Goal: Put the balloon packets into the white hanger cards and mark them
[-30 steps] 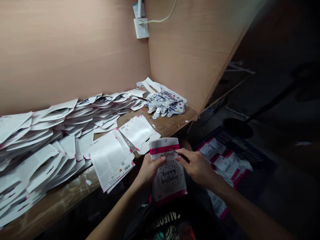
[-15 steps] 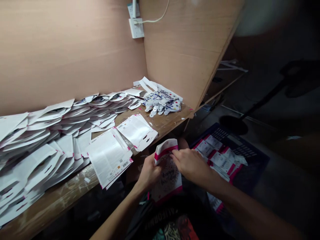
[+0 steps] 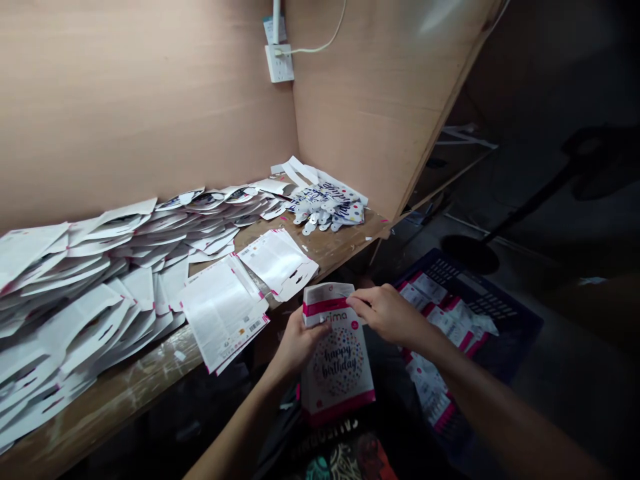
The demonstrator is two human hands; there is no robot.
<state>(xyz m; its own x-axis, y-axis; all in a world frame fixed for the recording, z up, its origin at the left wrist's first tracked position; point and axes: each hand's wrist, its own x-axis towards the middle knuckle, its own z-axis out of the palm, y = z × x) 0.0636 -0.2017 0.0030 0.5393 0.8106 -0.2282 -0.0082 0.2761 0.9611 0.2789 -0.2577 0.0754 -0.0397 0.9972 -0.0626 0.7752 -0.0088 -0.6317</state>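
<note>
A white and pink packet (image 3: pixel 337 390) printed "happy birthday" stands nearly upright in front of my body, its front towards me. My left hand (image 3: pixel 295 343) grips its left edge near the top, thumb on the front face. At the upper right corner, beside the pink band, my right hand (image 3: pixel 387 313) is closed in a pinch. What its fingertips hold is too small to make out. On the bench left of my hands lie flat printed packets (image 3: pixel 223 310), with another small stack (image 3: pixel 277 260) just behind them.
Overlapping piles of white packets (image 3: pixel 125 240) cover the bench (image 3: pixel 145 373) on the left. Folded "happy birthday" printed pieces (image 3: pixel 327 203) lie in the back corner. A dark blue crate (image 3: pixel 520 327) with packets (image 3: pixel 445 320) stands low at right, near a dark round-based stand (image 3: pixel 470 253).
The packet's front has turned more fully into view and its top flap stands straighter. My right hand has shifted slightly right, away from the pink band.
</note>
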